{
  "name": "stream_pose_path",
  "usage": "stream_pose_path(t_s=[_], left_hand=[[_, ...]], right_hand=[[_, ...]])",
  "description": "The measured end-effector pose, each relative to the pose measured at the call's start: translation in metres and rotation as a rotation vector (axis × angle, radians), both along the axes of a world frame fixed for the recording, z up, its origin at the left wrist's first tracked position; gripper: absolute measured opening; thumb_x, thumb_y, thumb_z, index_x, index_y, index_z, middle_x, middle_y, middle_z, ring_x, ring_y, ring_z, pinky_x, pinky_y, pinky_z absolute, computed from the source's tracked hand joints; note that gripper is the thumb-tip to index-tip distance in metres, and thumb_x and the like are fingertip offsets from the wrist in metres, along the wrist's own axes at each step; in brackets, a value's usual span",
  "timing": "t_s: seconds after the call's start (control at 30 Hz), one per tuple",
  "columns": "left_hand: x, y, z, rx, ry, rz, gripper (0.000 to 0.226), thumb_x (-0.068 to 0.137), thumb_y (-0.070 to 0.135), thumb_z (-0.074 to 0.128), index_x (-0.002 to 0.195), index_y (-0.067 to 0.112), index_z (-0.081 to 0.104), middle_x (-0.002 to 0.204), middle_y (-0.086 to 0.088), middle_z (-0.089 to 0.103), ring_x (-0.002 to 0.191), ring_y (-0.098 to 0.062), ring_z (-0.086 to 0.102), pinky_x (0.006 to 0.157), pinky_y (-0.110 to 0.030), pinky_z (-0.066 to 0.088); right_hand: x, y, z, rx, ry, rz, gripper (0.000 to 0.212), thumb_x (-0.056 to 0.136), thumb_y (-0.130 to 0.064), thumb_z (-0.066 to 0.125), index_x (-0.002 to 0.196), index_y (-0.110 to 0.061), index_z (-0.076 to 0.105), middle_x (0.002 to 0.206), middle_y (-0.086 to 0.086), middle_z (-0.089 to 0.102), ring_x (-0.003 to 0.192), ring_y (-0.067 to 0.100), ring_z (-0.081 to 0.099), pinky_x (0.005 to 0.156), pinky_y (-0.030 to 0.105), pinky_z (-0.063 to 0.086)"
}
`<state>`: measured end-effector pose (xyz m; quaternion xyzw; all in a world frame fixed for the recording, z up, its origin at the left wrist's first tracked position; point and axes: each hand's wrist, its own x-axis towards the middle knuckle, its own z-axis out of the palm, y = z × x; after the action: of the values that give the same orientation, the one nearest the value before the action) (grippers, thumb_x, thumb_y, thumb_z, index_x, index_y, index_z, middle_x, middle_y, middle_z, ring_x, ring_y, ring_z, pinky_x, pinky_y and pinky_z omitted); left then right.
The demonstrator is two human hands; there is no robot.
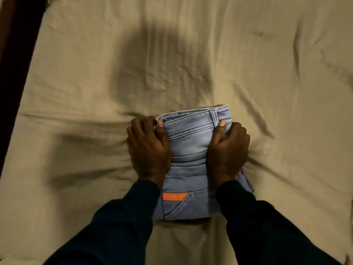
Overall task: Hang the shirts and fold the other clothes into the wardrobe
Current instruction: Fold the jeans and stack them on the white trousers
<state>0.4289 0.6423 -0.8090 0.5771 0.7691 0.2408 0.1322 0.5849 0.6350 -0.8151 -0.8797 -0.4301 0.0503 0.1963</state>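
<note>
Folded jeans [188, 161] at lower centre of frame, flat on beige bedsheet [95, 92]. Left hand [149, 150] and right hand [228, 150] clamped on opposite edges, thumbs on top, fingers curled under. Folding apparently complete. Next: level lift, bundle kept closed, carry to wardrobe (not in view).

- You have dim, warm, yellowish light over the bed sheet [267, 73].
- Your head casts a soft shadow [152, 60] above centre.
- The left edge sinks to near black.
- Slight blur softens the frame; the edges bow with wide-angle distortion.
</note>
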Motion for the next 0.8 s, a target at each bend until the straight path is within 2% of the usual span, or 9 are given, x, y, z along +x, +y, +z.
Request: stream_pose_path(t_s=[0.17,0.3,0.47,0.57,0.63,0.7,0.77,0.8], left_hand=[[0.000,0.000,-0.011,0.012,0.054,0.040,0.042,0.103,0.039,0.031,0.109,0.008,0.059,0.115,-0.017,0.056,0.099,-0.037,0.051,0.079,-0.045,0.037],[0.002,0.000,-0.012,0.004,0.101,0.036,0.043,0.103,0.041,0.029,0.110,0.010,0.058,0.112,-0.015,0.057,0.099,-0.036,0.051,0.078,-0.043,0.035],[0.003,0.002,-0.011,0.027,0.064,0.026,0.043,0.104,0.041,0.030,0.111,0.011,0.060,0.111,-0.014,0.058,0.100,-0.036,0.051,0.081,-0.043,0.037],[-0.002,-0.001,0.000,0.010,-0.085,0.049,0.054,0.101,0.053,0.036,0.115,0.004,0.056,0.112,-0.016,0.057,0.104,-0.033,0.050,0.090,-0.045,0.039],[-0.006,-0.005,0.011,-0.119,-0.181,0.131,0.076,0.091,0.073,0.041,0.109,0.000,0.056,0.108,-0.019,0.060,0.104,-0.035,0.054,0.090,-0.048,0.044],[-0.014,-0.005,0.032,-0.326,-0.379,0.108,0.087,0.080,0.083,0.052,0.097,-0.002,0.061,0.097,-0.024,0.066,0.095,-0.038,0.063,0.080,-0.050,0.052],[-0.032,-0.002,0.049,-0.537,-0.744,-0.050,0.061,0.083,0.060,0.068,0.097,0.001,0.068,0.093,-0.012,0.074,0.087,-0.024,0.071,0.072,-0.038,0.056],[-0.043,-0.002,0.061,-0.622,-0.922,-0.156,0.048,0.086,0.048,0.067,0.106,0.004,0.069,0.101,-0.006,0.076,0.092,-0.016,0.071,0.078,-0.031,0.057]], right_hand=[[0.000,0.000,-0.009,0.001,-0.128,-0.014,0.037,0.100,-0.040,0.041,0.100,-0.008,0.059,0.097,0.016,0.058,0.088,0.035,0.051,0.072,0.043,0.039],[0.000,-0.001,-0.013,-0.063,-0.200,-0.011,0.038,0.100,-0.043,0.038,0.103,-0.012,0.061,0.094,0.011,0.061,0.086,0.034,0.054,0.071,0.041,0.034],[0.002,0.000,-0.013,-0.009,-0.064,-0.006,0.039,0.098,-0.044,0.041,0.101,-0.011,0.062,0.093,0.012,0.064,0.087,0.037,0.056,0.072,0.042,0.039],[0.000,0.001,-0.005,-0.030,0.004,0.000,0.043,0.099,-0.047,0.042,0.095,-0.009,0.061,0.091,0.014,0.064,0.088,0.039,0.056,0.072,0.043,0.041],[0.013,0.000,0.016,-0.132,0.200,0.022,0.051,0.098,-0.059,0.040,0.095,-0.011,0.058,0.092,0.013,0.064,0.090,0.037,0.058,0.076,0.043,0.043],[0.040,-0.003,0.044,-0.325,0.679,0.073,0.060,0.093,-0.071,0.041,0.099,-0.014,0.059,0.095,0.008,0.067,0.091,0.031,0.060,0.081,0.039,0.048],[0.064,-0.018,0.068,-0.342,1.309,0.147,0.053,0.092,-0.059,0.058,0.110,-0.010,0.067,0.105,0.007,0.073,0.102,0.030,0.068,0.093,0.038,0.052],[0.071,-0.028,0.075,-0.285,1.517,0.197,0.046,0.092,-0.047,0.065,0.119,-0.010,0.067,0.115,0.009,0.073,0.110,0.029,0.068,0.100,0.042,0.051]])
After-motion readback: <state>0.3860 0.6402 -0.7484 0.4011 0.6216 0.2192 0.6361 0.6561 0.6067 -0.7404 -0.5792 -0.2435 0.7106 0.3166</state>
